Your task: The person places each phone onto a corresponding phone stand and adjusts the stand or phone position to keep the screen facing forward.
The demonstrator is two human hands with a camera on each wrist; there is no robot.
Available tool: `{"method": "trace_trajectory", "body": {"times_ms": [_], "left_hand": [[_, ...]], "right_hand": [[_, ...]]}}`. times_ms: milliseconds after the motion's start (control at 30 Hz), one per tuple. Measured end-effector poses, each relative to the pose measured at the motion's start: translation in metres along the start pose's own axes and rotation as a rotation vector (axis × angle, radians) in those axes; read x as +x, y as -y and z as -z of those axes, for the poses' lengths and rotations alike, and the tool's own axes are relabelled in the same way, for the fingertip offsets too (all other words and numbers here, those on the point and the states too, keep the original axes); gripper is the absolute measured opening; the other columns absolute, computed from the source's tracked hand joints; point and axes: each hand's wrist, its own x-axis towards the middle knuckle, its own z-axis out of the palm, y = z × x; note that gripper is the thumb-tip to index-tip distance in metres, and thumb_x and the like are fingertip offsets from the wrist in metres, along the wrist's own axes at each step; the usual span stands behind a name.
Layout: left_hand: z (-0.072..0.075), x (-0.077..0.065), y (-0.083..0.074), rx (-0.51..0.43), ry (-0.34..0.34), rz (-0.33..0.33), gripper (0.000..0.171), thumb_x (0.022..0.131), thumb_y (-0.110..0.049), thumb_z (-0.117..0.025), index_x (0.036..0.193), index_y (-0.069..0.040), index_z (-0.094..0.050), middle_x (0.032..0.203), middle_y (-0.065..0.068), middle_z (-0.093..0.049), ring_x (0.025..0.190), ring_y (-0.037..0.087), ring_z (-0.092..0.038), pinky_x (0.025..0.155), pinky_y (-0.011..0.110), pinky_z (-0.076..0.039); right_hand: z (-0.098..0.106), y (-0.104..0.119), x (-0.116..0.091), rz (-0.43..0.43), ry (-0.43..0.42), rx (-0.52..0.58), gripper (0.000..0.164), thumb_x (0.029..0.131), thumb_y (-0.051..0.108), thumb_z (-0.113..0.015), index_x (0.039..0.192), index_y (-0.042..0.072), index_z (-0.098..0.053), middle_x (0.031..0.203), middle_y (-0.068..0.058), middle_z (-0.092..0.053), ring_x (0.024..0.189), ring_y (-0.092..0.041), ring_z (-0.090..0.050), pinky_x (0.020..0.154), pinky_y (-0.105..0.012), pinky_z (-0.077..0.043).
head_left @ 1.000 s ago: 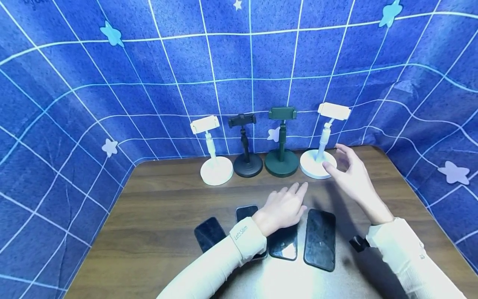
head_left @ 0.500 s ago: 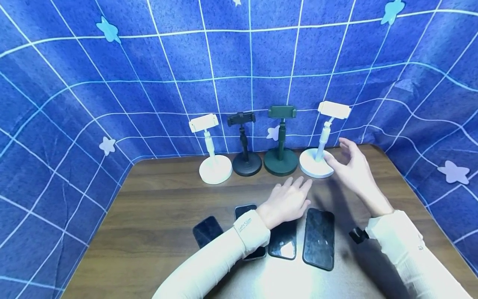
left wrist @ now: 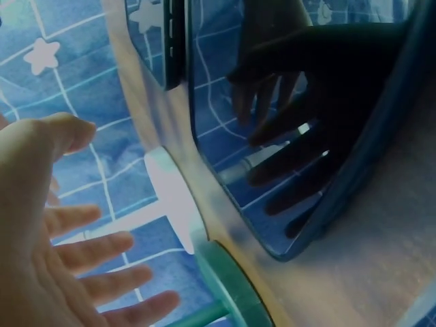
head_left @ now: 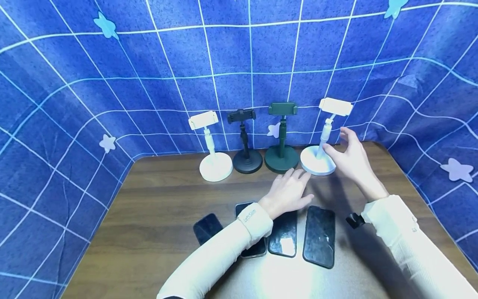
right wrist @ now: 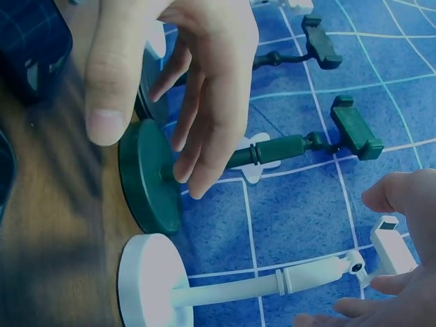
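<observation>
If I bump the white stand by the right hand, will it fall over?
Pushed up high, the white stand might tip, because its clamp sits atop a thin pole. Pushed low, it would probably slide, since its wide base lies flat on the table. The clamp may swivel; a joint shows beneath it.

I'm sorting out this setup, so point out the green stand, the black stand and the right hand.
Green stand (head_left: 282,136): head view, on its post.
Black stand (head_left: 245,141): head view, on its post.
Right hand (head_left: 353,161): head view, middle of the hand.
</observation>
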Motion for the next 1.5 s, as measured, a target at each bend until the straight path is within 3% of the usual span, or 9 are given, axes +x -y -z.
{"method": "trace_trajectory", "body": {"times_ms": [367,700,1033,1267,1500], "left_hand": [[-0.019,0.014,0.0,-0.04,0.031,0.018,0.078,0.091,-0.073,-0.052,0.152,-0.025,-0.043,0.152,0.001,-0.05,0.141,0.031,-0.049,0.096,0.048,-0.055],[-0.024,0.023,0.001,-0.02,0.076,0.046,0.081,0.091,-0.077,-0.049,0.153,-0.026,-0.045,0.152,0.002,-0.047,0.14,0.032,-0.049,0.096,0.051,-0.054],[-0.011,0.044,0.003,0.07,0.153,0.008,0.081,0.091,-0.079,-0.046,0.153,-0.028,-0.042,0.149,0.001,-0.052,0.137,0.025,-0.049,0.093,0.046,-0.053],[-0.006,0.057,0.003,0.069,0.188,0.004,0.081,0.091,-0.079,-0.045,0.154,-0.028,-0.04,0.147,0.001,-0.053,0.134,0.021,-0.051,0.093,0.045,-0.051],[-0.013,0.065,0.002,0.019,0.207,0.009,0.081,0.09,-0.079,-0.047,0.152,-0.026,-0.042,0.142,-0.001,-0.055,0.13,0.023,-0.053,0.091,0.045,-0.052]], "right_hand": [[0.0,-0.007,0.011,-0.052,0.03,-0.023,0.088,0.1,0.042,-0.062,0.16,-0.003,-0.017,0.158,-0.036,-0.034,0.141,-0.056,-0.041,0.114,-0.065,-0.036],[-0.007,-0.009,0.028,-0.063,0.05,-0.061,0.086,0.1,0.042,-0.061,0.159,-0.005,-0.021,0.154,-0.037,-0.038,0.139,-0.055,-0.043,0.112,-0.064,-0.039],[-0.007,-0.011,0.041,-0.029,0.038,-0.079,0.078,0.099,0.036,-0.062,0.155,-0.007,-0.029,0.149,-0.037,-0.046,0.136,-0.054,-0.047,0.112,-0.062,-0.04],[-0.004,-0.009,0.049,-0.026,0.04,-0.081,0.074,0.099,0.034,-0.062,0.154,-0.007,-0.034,0.147,-0.036,-0.049,0.134,-0.053,-0.05,0.111,-0.061,-0.041],[-0.004,-0.012,0.055,-0.042,0.036,-0.092,0.068,0.098,0.033,-0.063,0.151,-0.004,-0.042,0.146,-0.03,-0.054,0.132,-0.048,-0.054,0.11,-0.057,-0.044]]}}
